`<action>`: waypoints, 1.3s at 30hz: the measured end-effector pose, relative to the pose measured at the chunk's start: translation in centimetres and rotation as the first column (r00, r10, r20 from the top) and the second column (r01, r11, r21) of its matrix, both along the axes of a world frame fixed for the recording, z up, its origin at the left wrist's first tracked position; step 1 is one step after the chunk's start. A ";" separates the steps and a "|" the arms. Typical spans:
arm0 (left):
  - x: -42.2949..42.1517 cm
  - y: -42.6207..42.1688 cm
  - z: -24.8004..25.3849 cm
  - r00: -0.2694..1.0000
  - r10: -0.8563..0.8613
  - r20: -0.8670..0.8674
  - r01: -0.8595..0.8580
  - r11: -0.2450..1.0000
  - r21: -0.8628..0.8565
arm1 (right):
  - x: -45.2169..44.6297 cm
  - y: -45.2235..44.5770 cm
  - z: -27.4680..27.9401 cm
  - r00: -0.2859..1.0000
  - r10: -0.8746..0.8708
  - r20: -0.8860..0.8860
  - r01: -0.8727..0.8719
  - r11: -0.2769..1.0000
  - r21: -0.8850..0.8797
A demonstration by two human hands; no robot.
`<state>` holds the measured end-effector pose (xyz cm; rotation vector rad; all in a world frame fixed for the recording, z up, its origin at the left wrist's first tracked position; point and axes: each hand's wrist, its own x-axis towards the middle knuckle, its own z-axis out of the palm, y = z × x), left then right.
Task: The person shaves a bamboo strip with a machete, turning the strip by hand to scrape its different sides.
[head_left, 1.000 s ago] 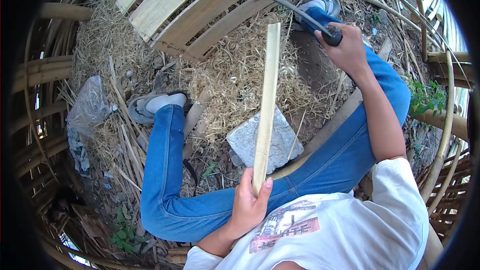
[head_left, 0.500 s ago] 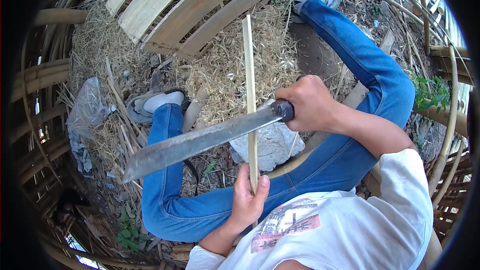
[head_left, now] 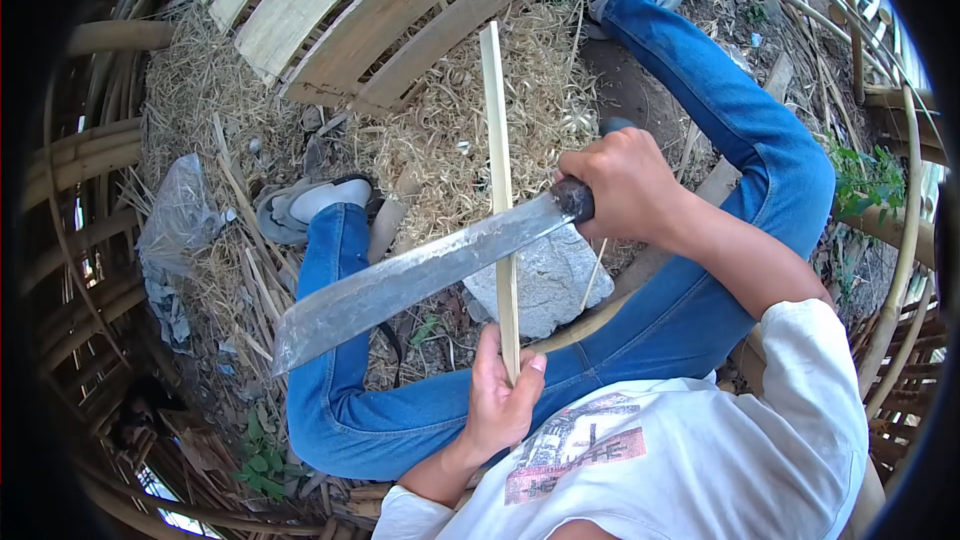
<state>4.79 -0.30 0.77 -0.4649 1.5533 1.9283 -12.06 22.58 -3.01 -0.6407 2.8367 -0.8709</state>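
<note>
My right hand is closed round the dark handle of a machete. Its broad, worn blade points down and left, crossing a thin pale bamboo strip near the strip's middle. The strip's lower end sits in my left hand, between thumb and fingers, in front of my lap. From there the strip reaches up and away over the ground. Whether the blade's edge presses into the strip, I cannot tell. Beneath the blade and strip lies a pale grey rock.
Curly shavings cover the ground between my feet. A panel of wooden slats lies ahead. To the left are a clear plastic bag and a bamboo wall. My jeans-clad legs spread to both sides; green leaves grow at right.
The machete has slid a little to the right, and its flat side shows more. My right hand has shifted slightly right. The strip and left hand are almost unchanged.
</note>
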 end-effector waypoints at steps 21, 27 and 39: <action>0.6 -0.1 0.6 0.997 -0.051 0.058 0.045 0.994 0.100 | -4.6 5.2 0.1 0.941 -0.317 -0.118 0.334 0.927 0.172; 0.9 0.1 1.6 0.987 -0.130 -0.094 0.139 0.986 0.095 | -6.9 7.8 -1.5 0.874 -0.486 -0.006 0.483 0.870 -0.099; 0.2 -0.4 -0.5 0.994 0.037 0.100 -0.052 0.988 0.148 | -3.9 3.7 0.2 0.936 -0.350 -0.043 0.331 0.914 -0.233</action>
